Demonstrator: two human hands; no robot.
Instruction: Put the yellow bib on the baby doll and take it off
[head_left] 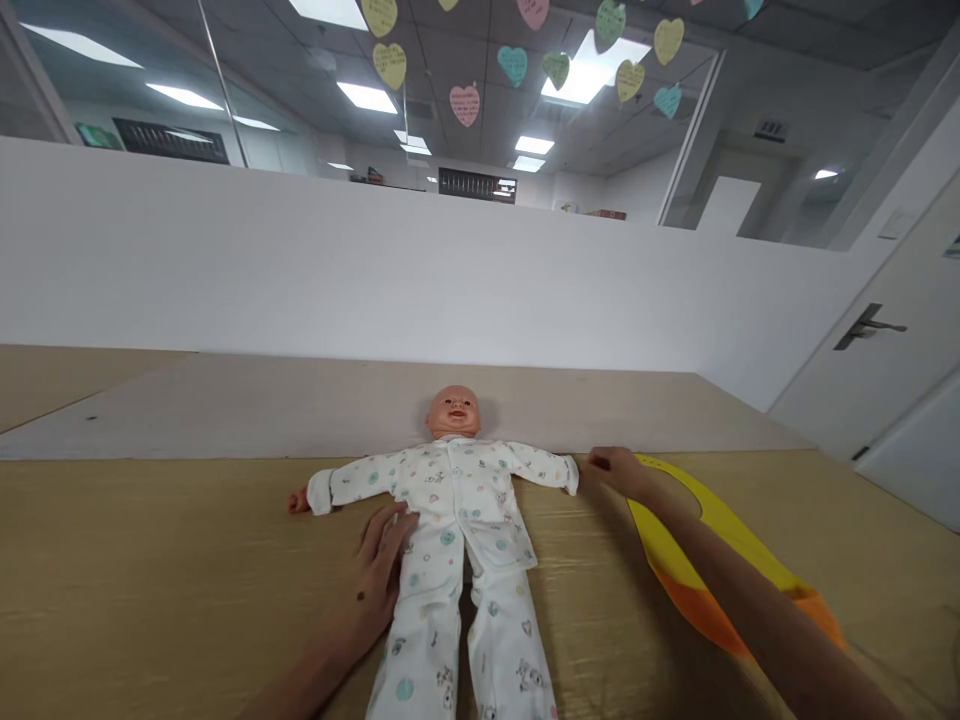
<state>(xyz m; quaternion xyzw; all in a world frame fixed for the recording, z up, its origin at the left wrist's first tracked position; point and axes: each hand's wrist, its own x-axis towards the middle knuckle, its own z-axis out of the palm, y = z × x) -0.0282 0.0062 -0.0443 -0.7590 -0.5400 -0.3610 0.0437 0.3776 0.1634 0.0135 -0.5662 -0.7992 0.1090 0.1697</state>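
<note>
The doll (pixel 448 490) is lying face-up on the table (pixel 172 560). My left hand (pixel 380 572), fingers loosely spread, is touching its side. My right hand (pixel 613 470) is curling beside its cuff (pixel 572 474); whether it is pinching anything is unclear.

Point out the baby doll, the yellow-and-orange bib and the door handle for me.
Baby doll (pixel 448 512): head view, on the clothed torso.
Yellow-and-orange bib (pixel 735 536): head view, on the yellow part.
Door handle (pixel 876 324): head view, on the lever.
</note>
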